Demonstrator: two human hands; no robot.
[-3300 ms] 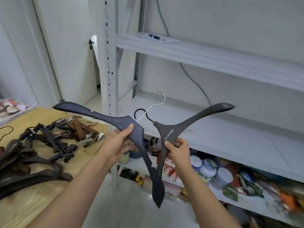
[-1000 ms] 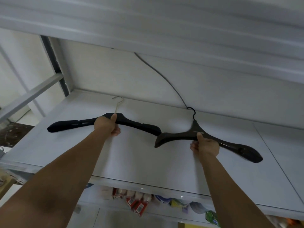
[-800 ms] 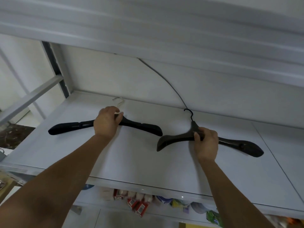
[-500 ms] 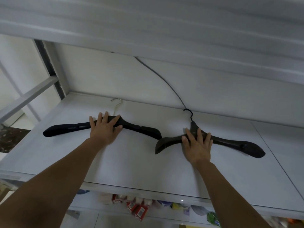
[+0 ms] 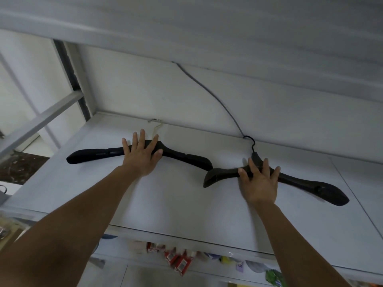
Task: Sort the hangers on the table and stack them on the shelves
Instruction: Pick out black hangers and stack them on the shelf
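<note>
Two black hangers flat on shelf: silver-hook hanger centre-left under flat left hand, black-hook hanger right under flat right hand. Side by side, not yet stacked.

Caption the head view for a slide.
Left hand rests on silver-hooked hanger, right hand on black-hooked hanger, atop white shelf.

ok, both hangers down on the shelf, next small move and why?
Probably lift the left hand and right hand off and draw back: their straight fingers only rest on the black hanger with the silver hook and the dark hanger with the black hook, both lying flat on the white shelf.
</note>
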